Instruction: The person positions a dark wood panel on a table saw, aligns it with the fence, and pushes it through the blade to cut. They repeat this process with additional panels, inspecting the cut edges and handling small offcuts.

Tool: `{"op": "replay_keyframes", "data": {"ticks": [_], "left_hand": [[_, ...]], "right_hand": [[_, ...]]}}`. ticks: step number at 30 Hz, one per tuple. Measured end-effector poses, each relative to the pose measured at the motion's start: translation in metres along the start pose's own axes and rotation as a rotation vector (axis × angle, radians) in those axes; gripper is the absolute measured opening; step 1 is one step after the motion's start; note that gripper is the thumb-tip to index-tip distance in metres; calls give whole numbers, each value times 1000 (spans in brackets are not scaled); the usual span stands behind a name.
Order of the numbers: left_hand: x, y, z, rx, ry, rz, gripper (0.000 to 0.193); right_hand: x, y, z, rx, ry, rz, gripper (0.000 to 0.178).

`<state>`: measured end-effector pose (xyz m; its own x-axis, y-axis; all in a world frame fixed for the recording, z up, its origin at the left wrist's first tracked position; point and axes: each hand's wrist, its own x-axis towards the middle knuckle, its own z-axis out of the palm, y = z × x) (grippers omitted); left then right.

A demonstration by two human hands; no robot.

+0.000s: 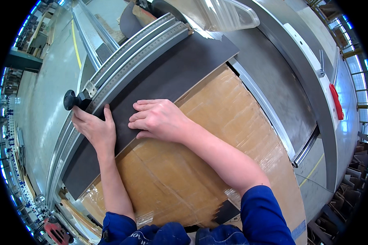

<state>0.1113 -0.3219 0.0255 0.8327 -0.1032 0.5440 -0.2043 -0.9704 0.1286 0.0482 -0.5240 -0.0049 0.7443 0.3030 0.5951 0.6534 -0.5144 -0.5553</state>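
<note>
A long dark grey board (167, 69) lies slantwise along an aluminium fence (139, 53) with a measuring scale. My left hand (96, 128) rests over the fence at the board's left side, thumb stretched apart from the fingers. Its fingertips reach the fence stop (85, 99), beside a round black knob (70, 100); whether they press on it I cannot tell. On top of the board lies my right hand (159, 119), palm down, fingers slightly bent and spread, gripping nothing. Under the board and my right forearm is a brown cardboard sheet (180, 175) with clear tape.
At the top, a clear plastic guard (225, 14) hangs over the grey metal saw table (270, 69). A metal rail (265, 110) runs along the cardboard's right side. A red object (336, 102) sits on the machine's right edge. Stacked boards (347, 192) stand at the lower right.
</note>
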Motion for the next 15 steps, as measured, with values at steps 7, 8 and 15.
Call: {"op": "replay_keyframes", "data": {"ticks": [7, 8, 15], "left_hand": [[-1, 0, 1, 18, -1, -10, 92], [-1, 0, 1, 16, -3, -13, 92], [-2, -2, 2, 15, -4, -7, 92]], "right_hand": [[-1, 1, 1, 7, -27, 19, 37], [-1, 1, 2, -1, -21, 16, 38], [-2, 0, 3, -19, -12, 8, 38]]}}
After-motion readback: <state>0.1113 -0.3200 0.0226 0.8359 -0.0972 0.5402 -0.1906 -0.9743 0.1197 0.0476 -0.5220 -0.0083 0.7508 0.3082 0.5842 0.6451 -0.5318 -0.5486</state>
